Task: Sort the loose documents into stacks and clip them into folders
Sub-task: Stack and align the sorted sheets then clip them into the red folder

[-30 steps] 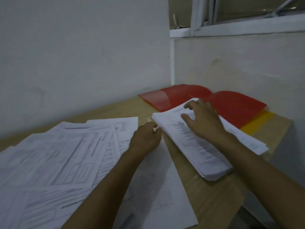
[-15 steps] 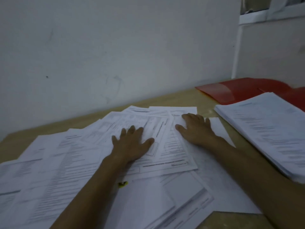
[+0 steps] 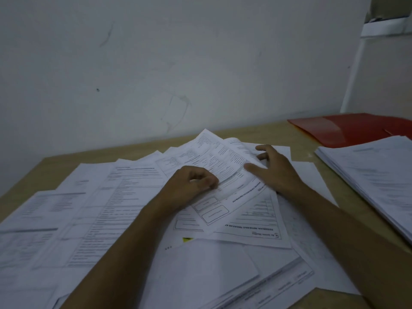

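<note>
Loose printed documents [image 3: 107, 206] lie fanned over the wooden desk [image 3: 252, 130]. My left hand [image 3: 191, 184] pinches the near edge of a few sheets [image 3: 214, 157] whose far corner stands lifted off the pile. My right hand [image 3: 273, 168] grips the same sheets at their right edge, thumb on top and fingers curled over the edge. A neat thick stack of papers [image 3: 374, 177] sits at the right. Behind it lies a red folder [image 3: 347, 128], opened flat.
A white wall runs along the desk's far edge, with a corner and a window ledge [image 3: 385, 25] at the upper right. A small yellow bit [image 3: 187, 239] peeks out between sheets near my left forearm. Bare wood shows at the far left and between pile and stack.
Both hands left the stack at the right, pressed flat on the loose pile, and now curl round a few sheets and lift their far corner. The view has swung left.
</note>
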